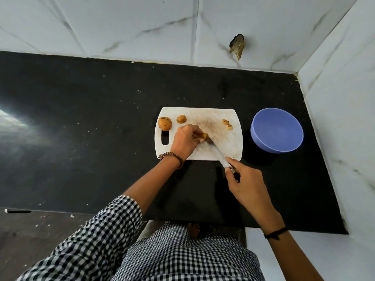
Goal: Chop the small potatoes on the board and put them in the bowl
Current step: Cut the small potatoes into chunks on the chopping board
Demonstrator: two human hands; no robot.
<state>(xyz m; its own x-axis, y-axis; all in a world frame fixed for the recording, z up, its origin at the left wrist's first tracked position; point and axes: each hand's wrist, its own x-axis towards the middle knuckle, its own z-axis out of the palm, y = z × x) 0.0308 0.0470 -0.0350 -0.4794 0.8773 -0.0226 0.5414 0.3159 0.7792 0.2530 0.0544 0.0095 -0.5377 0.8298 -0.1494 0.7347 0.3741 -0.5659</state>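
A white cutting board (pixel 223 116) lies on the black counter. My left hand (pixel 183 141) pinches a small potato piece (pixel 205 136) down on the board's middle. My right hand (pixel 246 184) grips the handle of a knife (pixel 218 154), index finger along the blade's back. The blade tip sits against that piece. One whole potato (pixel 165 123) and a smaller potato (pixel 181 119) rest at the board's far left. Two cut bits (pixel 227 124) lie near its far right corner. A blue bowl (pixel 277 132) stands right of the board, with nothing visible inside.
The black counter (pixel 91 122) stretches far to the left of the board. White marble-look tiled walls (pixel 334 110) close the back and the right side. A broken hole (pixel 237 46) marks the back wall. The counter's front edge runs just below my arms.
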